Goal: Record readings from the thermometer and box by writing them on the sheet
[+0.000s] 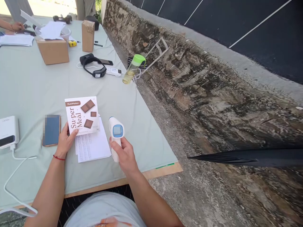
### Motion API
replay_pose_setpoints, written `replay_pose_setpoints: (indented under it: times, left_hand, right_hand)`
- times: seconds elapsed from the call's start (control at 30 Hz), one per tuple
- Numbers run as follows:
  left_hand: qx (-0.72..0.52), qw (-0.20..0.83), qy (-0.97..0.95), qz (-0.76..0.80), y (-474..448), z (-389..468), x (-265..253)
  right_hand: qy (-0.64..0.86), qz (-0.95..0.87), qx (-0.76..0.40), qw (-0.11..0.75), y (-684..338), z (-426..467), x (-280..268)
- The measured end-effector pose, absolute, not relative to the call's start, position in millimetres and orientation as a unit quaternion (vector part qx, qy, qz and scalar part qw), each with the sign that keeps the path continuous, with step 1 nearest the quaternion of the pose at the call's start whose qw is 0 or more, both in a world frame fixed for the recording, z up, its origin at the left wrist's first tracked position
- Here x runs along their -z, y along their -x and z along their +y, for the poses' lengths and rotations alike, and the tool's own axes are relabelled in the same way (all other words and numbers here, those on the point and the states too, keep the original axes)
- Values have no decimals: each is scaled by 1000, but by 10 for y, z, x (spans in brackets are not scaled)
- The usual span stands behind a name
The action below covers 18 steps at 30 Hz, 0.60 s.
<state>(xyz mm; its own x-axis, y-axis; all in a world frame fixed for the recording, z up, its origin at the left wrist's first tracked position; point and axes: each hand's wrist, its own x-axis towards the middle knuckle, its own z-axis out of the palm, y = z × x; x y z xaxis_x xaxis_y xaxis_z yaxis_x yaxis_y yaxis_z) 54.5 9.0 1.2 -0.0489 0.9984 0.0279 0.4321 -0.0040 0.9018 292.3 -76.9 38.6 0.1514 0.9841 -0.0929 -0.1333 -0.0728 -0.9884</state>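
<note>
My left hand (66, 138) grips the lower left corner of a white box (82, 114) printed "NutriMotion Su-per Meal" with brown chocolate pieces, thumb on its front. The box is tilted up toward me above printed paper sheets (94, 148) on the table. In my right hand (126, 154) is a white infrared thermometer (115, 138), fingers wrapped round its handle; its blue-framed screen faces me and its nose points away. A gap separates the thermometer from the box. Left of my left hand lies a dark blue phone or case (52, 130).
A white power bank (8, 130) with a cable lies at the left. Farther back are a black headset (93, 66), a green-lidded bottle (133, 69) by the right edge, and cardboard boxes (53, 52). Another person's hand (17, 26) rests far left. A stone wall (189, 78) runs along the right.
</note>
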Motion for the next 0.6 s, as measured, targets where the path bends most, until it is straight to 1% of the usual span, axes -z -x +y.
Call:
replay_pose_setpoints:
  times: [0.1,0.17,0.23,0.3,0.37,0.43,0.5,0.6]
  left_hand:
    - [-426,375,-576,588,-544,93,6]
    - [-455,387,-562,572,-547,93,39]
    - [-478,400,-551,554,-554,93,82]
    - [-500,404,-544,539,-566,92,121]
    - [-528,394,-538,526,-584,96,152]
    - [-553,380,-538,511,-606,105,176]
    - [-564,372,-542,500,-625,121,204]
    - [-564,361,-552,496,-633,158,273]
  right_hand:
    - [573,-406,-457,546,-3050,-630,-212]
    - [644,-399,-389,524,-3211,-510,-38]
    - [731,-398,-315,456,-3414,-406,148]
    - [785,-423,-253,376,-3618,-343,311]
    - [812,-444,-214,313,-3780,-323,433]
    - [823,-459,-186,277,-3880,-333,510]
    - [828,-475,-136,267,-3909,-359,548]
    - [809,-506,-58,293,-3831,-405,555]
